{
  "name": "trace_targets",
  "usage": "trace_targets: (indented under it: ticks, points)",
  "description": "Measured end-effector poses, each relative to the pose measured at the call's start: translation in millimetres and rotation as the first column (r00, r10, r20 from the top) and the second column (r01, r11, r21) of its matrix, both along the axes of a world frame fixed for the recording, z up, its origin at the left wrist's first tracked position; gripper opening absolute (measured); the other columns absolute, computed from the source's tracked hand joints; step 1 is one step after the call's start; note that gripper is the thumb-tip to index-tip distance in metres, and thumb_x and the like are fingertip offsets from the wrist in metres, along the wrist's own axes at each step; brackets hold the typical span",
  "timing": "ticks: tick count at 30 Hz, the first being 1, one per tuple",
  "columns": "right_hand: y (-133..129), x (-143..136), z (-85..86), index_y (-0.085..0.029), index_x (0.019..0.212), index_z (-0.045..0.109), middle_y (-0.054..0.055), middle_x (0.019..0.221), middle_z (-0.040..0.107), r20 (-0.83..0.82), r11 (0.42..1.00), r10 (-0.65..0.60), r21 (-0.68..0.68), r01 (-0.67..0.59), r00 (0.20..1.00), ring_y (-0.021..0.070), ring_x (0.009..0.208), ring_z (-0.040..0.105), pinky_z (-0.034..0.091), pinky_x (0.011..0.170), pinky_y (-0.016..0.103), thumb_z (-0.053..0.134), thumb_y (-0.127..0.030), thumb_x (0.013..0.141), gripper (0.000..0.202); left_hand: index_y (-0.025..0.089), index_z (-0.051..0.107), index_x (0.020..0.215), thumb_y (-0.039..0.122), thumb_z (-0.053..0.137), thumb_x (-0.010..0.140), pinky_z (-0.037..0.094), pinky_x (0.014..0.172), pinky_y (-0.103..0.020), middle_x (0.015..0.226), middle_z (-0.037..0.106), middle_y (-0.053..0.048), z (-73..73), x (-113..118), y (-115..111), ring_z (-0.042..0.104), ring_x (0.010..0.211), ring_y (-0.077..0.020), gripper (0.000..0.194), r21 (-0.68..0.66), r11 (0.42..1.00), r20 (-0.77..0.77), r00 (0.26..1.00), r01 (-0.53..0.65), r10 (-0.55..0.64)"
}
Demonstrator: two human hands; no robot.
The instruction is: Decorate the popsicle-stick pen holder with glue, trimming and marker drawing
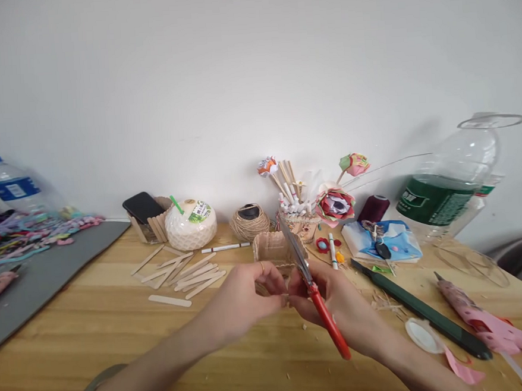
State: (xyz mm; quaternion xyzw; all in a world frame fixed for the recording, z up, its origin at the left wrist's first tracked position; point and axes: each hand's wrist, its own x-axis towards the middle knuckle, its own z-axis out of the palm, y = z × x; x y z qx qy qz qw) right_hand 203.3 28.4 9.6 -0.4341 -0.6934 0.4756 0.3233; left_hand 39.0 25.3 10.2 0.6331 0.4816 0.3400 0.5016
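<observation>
My left hand (pixel 254 294) is closed in a pinch near the middle of the view, its fingertips meeting those of my right hand. Whatever lies between the fingertips is too small to name. Red-handled scissors (pixel 325 316) rest in my right hand (pixel 325 292), blades pointing up and away, handles toward me; its thumb and finger are pinched too. Just behind the hands stands a small brown box (pixel 273 245) with a scalloped rim, partly hidden by the fingers and scissors.
Loose wooden sticks (pixel 199 277), a white coconut (pixel 191 224) and a twine ball (pixel 249 221) lie left and behind. Paper flowers (pixel 335 204) stand in a decorated pot. At right are a dark green tool (pixel 425 309), a pink glue gun (pixel 488 322) and a large bottle (pixel 448 188).
</observation>
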Motion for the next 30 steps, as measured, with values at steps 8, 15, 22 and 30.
trace_targets:
  ticks: [8,15,22,30]
  points:
    - [1.5,-5.6,-12.0,-0.019,0.066,0.046,-0.006,0.057,0.046,-0.096,0.983,-0.116,-0.155,0.1,0.989,0.0099,0.052,0.037,0.031,0.049,0.022,0.061,-0.025,0.066,0.016,0.015,0.062,0.079,0.02,0.069,0.059,0.047,0.073,-0.029,0.08,0.07,-0.004,-23.7,-6.2,1.3,0.064,0.078,-0.0185,0.022,-0.181,0.982,0.289,0.952,-0.051,0.102]
    - [0.6,-3.2,-17.1,-0.019,0.062,0.045,-0.007,0.053,0.043,-0.066,0.953,-0.149,-0.275,0.126,0.987,0.0088,0.05,0.034,0.027,0.047,0.021,0.064,-0.024,0.061,0.02,0.014,0.066,0.071,0.026,0.071,0.063,0.041,0.061,-0.024,0.068,0.066,0.0,-40.6,-7.1,0.6,0.054,0.061,-0.0112,0.016,-0.205,0.976,0.219,0.969,-0.071,0.116]
    - [1.4,-3.0,-23.3,-0.019,0.061,0.046,-0.007,0.053,0.042,-0.023,0.948,-0.126,-0.296,0.114,0.992,0.0086,0.05,0.033,0.028,0.046,0.02,0.064,-0.025,0.062,0.019,0.014,0.065,0.06,0.025,0.073,0.057,0.04,0.057,-0.022,0.057,0.066,0.003,-43.3,-2.5,2.1,0.052,0.055,-0.0092,0.014,-0.357,0.93,0.247,0.95,-0.092,0.189]
    - [1.6,-3.8,-29.2,-0.02,0.06,0.045,-0.006,0.051,0.04,0.015,0.949,-0.133,-0.288,0.131,0.991,0.0096,0.05,0.033,0.027,0.046,0.021,0.065,-0.03,0.061,0.022,0.014,0.066,0.056,0.023,0.075,0.053,0.044,0.058,-0.023,0.055,0.07,0.0,-47.4,0.3,-0.2,0.057,0.054,-0.0101,0.013,-0.483,0.873,0.331,0.908,-0.07,0.256]
